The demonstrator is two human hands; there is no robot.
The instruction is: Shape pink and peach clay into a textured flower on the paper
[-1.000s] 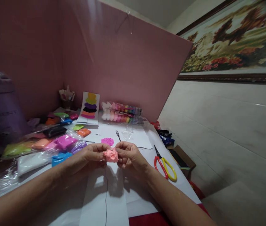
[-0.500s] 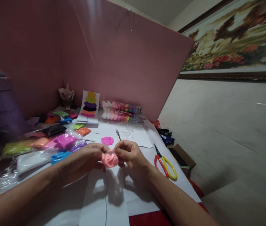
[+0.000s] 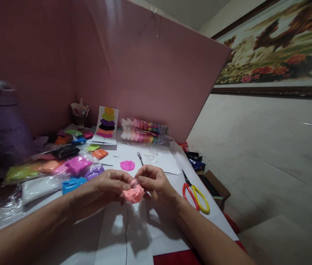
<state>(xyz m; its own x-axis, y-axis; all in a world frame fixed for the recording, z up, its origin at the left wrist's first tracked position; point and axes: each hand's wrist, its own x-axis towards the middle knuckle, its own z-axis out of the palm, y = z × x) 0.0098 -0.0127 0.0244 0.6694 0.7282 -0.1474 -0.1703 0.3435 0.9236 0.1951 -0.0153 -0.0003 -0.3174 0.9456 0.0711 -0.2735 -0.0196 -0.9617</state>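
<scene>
A salmon-pink lump of modelling clay [image 3: 133,195], partly in a clear plastic wrapper, is held between both hands above the white paper. My left hand [image 3: 108,186] pinches it from the left with thumb and fingers. From the right, my right hand [image 3: 154,182] pinches the upper edge by the wrapper. Beyond the hands, a flat magenta clay piece [image 3: 127,165] with a ridged surface lies on the paper. A small dark fork [image 3: 139,158] rests just right of it. Below the hands a thin dark line [image 3: 126,232] runs down the paper.
Scissors [image 3: 196,193] with red and yellow handles lie at right. Several bagged clay packs [image 3: 78,165] cover the left side, before a purple bottle [image 3: 2,129]. A card [image 3: 106,123] with coloured layers and bagged clay sticks [image 3: 144,132] stand at the back.
The clay lump has shifted slightly right and down in the fingers and turned a little. Both hands still grip it. The whole view has moved slightly.
</scene>
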